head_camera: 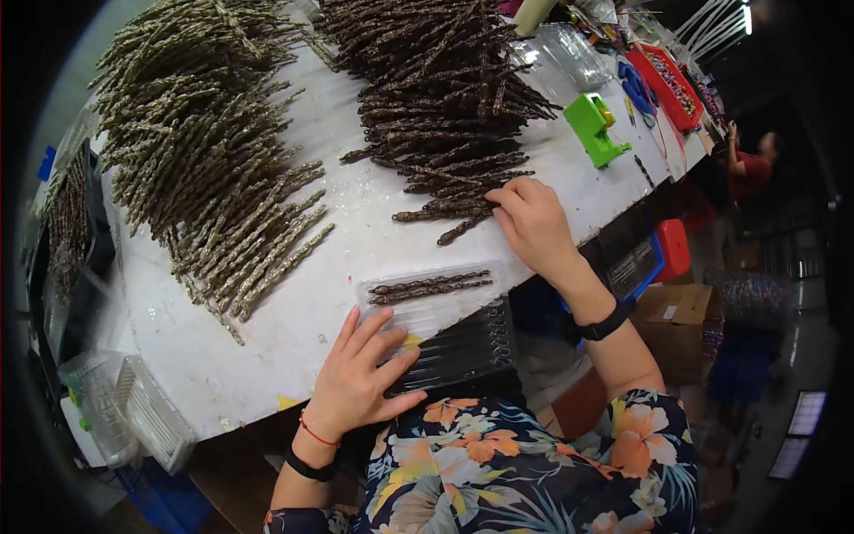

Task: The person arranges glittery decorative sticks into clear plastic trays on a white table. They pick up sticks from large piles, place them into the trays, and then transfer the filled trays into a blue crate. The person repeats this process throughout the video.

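My left hand (pixel 363 374), fingers spread, rests at the left edge of a clear plastic tray (pixel 460 320). The tray has long parallel grooves and juts over the table's front edge. Two dark brown glittery twisted sticks (pixel 430 287) lie side by side in its far grooves. My right hand (pixel 530 223) is at the near right end of a heap of the same dark sticks (pixel 447 120). Its thumb and fingertips close on a stick end there; the exact grip is partly hidden. One stick (pixel 460 231) lies at the heap's near edge, beside my right thumb.
Gold glittery sticks (pixel 207 140) form a large heap at left. A green tape dispenser (pixel 594 130), a red bin (pixel 667 87) of small colourful pieces and clear packaging (pixel 564 57) stand at far right. Stacked clear trays (pixel 137 414) sit at the left corner. Another person (pixel 754 163) is beyond.
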`<act>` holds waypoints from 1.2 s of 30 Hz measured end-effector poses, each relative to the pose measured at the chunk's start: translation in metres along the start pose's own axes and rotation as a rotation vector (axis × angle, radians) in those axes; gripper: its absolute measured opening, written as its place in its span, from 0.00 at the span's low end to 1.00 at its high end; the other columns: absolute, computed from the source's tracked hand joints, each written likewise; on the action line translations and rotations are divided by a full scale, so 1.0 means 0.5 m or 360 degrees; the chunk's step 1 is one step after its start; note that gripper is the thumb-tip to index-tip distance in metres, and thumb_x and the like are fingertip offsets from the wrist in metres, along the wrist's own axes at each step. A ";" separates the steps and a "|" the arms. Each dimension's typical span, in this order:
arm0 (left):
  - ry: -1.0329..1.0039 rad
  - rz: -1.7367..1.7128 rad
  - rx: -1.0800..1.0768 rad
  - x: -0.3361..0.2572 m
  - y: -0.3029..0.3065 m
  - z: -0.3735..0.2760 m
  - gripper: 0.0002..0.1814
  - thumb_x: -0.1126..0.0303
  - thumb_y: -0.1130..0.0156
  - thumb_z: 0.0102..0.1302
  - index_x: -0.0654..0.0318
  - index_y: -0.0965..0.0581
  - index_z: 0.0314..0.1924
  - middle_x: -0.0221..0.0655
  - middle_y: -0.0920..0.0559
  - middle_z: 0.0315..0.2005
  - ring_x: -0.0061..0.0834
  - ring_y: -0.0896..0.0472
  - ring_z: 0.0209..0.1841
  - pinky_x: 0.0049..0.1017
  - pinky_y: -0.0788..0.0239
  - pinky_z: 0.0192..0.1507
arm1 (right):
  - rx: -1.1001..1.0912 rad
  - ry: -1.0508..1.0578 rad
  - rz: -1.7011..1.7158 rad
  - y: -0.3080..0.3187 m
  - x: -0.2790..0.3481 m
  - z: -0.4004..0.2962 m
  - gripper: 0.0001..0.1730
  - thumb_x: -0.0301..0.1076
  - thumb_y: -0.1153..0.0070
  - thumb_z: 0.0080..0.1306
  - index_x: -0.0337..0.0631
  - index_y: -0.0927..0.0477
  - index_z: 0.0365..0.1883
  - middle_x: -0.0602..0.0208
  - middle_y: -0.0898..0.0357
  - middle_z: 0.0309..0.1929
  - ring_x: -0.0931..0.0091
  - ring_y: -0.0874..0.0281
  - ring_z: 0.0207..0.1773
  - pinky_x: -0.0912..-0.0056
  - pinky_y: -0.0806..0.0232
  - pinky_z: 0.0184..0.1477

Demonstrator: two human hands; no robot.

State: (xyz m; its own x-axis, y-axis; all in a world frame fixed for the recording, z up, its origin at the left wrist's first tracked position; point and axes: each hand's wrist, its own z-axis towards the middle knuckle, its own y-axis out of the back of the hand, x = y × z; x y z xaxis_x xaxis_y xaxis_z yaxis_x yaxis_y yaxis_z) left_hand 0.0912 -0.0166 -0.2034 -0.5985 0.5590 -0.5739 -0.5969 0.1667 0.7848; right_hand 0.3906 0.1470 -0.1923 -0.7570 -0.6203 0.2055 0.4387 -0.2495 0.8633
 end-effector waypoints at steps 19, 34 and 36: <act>0.0023 0.0000 -0.0017 0.001 -0.010 0.000 0.26 0.47 0.22 0.53 0.53 0.14 0.48 0.35 0.19 0.55 0.48 0.29 0.71 0.58 0.48 0.77 | 0.0367 -0.0387 0.1256 0.079 0.108 -0.047 0.09 0.18 0.41 0.67 0.33 0.18 0.45 0.60 0.18 0.44 0.68 0.18 0.47 0.70 0.27 0.51; -0.0039 0.0111 -0.0150 0.003 -0.013 -0.009 0.27 0.46 0.24 0.56 0.54 0.15 0.49 0.30 0.17 0.55 0.39 0.23 0.62 0.47 0.37 0.70 | 0.0446 0.0292 0.0406 0.009 0.166 -0.058 0.08 0.23 0.34 0.59 0.41 0.17 0.36 0.65 0.22 0.35 0.64 0.22 0.40 0.62 0.33 0.43; -0.0040 0.0102 -0.0137 0.002 -0.012 -0.007 0.27 0.45 0.25 0.56 0.54 0.15 0.49 0.30 0.17 0.55 0.40 0.23 0.63 0.48 0.38 0.71 | 0.0492 0.0305 0.0351 0.021 0.167 -0.052 0.07 0.23 0.35 0.59 0.41 0.17 0.36 0.65 0.23 0.35 0.63 0.22 0.40 0.60 0.31 0.43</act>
State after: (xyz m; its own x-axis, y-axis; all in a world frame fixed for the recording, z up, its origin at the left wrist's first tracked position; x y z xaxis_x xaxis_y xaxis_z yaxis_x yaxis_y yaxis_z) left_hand 0.0921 -0.0199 -0.2096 -0.6238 0.5869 -0.5162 -0.6022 0.0601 0.7961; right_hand 0.3444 0.0732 -0.1778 -0.5447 -0.7683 0.3362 0.3920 0.1212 0.9120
